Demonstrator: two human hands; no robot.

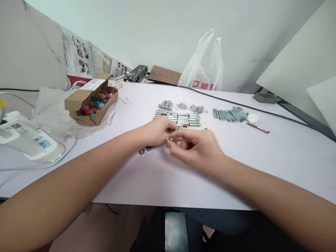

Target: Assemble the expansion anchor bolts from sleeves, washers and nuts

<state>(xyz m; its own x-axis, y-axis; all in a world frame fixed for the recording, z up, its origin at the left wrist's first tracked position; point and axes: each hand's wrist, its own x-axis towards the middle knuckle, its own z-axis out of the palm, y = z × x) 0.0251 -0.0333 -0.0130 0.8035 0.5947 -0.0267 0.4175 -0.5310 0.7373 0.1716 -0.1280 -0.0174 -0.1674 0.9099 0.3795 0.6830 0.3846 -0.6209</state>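
Over the middle of the table, my left hand [159, 132] reaches in with its fingers bent and close together. Its fingertips are partly hidden behind my right hand. Small brass-coloured pieces [179, 128] show beside those fingertips. My right hand [201, 150] pinches a small brass-coloured nut [170, 139] between thumb and forefinger, close to my left hand. Several dark hex nuts [141, 152] lie on the table below my left wrist. Just beyond both hands are rows of silver metal rods [181, 118].
Behind the rods are piles of silver nuts [166, 105], thin rings [181, 106] and washers [197, 109]. Threaded studs [231, 114] and a copper-coloured rod [258, 128] lie right. A cardboard box [102, 115], a white device [34, 140] and a black cable [225, 98] are also on the table [126, 182].
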